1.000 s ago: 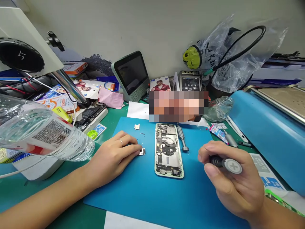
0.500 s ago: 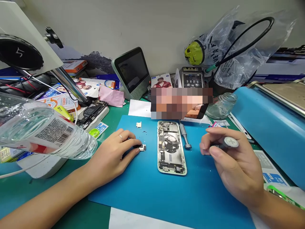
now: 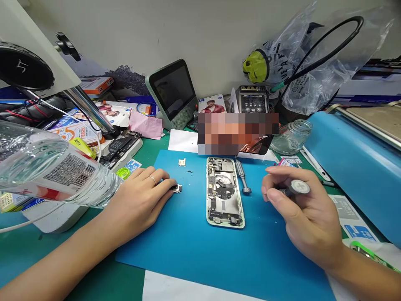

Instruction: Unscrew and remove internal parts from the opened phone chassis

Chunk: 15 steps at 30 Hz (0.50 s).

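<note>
An opened phone (image 3: 224,193), its inner parts exposed, lies upright in view on the blue mat (image 3: 200,259). To its left, my left hand (image 3: 142,192) pinches a small black-and-silver phone part (image 3: 178,189) at the mat's surface. A small pale metal plate (image 3: 182,162) and tiny dark bits (image 3: 189,171) lie just beyond those fingers. My right hand (image 3: 308,213) is closed round a screwdriver (image 3: 300,187), its round cap facing me and its tip hidden behind the fingers. Another grey screwdriver (image 3: 240,173) lies against the phone's upper right side.
A large clear bottle (image 3: 62,171) leans in from the left, near my left forearm. Behind the mat stand a smart display (image 3: 172,96), a dark-framed screen (image 3: 266,144) with a blurred picture, and a glass jar (image 3: 291,136). A blue machine (image 3: 351,175) borders the right.
My left hand has slid left across the mat with the small phone part, away from the phone. My right hand, with the screwdriver, has barely shifted.
</note>
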Motion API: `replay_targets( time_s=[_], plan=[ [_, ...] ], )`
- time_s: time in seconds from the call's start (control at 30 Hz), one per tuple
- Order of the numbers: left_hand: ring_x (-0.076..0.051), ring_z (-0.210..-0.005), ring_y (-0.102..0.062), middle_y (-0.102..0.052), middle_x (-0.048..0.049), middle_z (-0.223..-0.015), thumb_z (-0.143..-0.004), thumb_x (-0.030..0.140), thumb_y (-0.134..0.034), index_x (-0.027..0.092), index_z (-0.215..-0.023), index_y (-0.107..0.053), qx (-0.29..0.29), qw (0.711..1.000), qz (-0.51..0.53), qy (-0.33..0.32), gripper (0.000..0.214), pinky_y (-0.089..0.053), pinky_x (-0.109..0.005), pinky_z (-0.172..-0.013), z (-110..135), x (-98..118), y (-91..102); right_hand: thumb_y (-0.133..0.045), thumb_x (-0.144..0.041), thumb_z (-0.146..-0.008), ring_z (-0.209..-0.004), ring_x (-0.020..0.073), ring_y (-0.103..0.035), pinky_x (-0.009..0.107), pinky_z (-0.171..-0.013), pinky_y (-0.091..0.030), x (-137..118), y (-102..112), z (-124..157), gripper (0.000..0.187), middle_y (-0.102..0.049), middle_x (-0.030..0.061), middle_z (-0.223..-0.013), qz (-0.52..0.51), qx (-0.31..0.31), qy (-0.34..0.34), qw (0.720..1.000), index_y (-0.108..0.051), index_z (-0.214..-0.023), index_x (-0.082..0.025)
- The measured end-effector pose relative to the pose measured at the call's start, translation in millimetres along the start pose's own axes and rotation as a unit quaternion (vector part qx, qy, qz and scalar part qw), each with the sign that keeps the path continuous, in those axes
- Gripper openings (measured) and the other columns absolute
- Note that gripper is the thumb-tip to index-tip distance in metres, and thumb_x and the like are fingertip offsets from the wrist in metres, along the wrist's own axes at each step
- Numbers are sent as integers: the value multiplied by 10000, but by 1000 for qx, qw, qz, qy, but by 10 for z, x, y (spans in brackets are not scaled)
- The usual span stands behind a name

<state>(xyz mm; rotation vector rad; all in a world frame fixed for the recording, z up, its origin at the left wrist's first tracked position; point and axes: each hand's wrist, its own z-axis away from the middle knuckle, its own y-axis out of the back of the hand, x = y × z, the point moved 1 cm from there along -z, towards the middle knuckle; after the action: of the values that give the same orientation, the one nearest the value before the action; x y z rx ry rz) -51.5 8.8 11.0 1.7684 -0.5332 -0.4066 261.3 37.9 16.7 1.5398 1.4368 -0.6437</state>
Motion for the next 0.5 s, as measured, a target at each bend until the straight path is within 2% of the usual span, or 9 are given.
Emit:
replay_targets(
  time_s=[0.37, 0.5],
  plan=[
    [-261, -934, -559, -625, -78, -1106, -1048, 284, -456, 192, -1185, -602, -6, 999, 32, 3, 220, -386, -428, -813, -3, -41, 27, -596, -232, -942, -681, 154, -545, 284, -559, -430, -18, -15, -21, 219, -603, 1, -800, 14, 7, -27, 1000, -615, -1156, -273],
    [-235, -915, -566, -635, -98, -1082, -997, 155, -521, 153, -1177, -579, 86, 993, 75, -24, 189, -406, -391, -770, -44, 124, 138, -597, -290, -959, -675, 149, -564, 280, -590, -473, 10, -15, -6, 154, -610, -1, -791, -23, 0, -56, 998, -638, -1107, -271]
  ],
)
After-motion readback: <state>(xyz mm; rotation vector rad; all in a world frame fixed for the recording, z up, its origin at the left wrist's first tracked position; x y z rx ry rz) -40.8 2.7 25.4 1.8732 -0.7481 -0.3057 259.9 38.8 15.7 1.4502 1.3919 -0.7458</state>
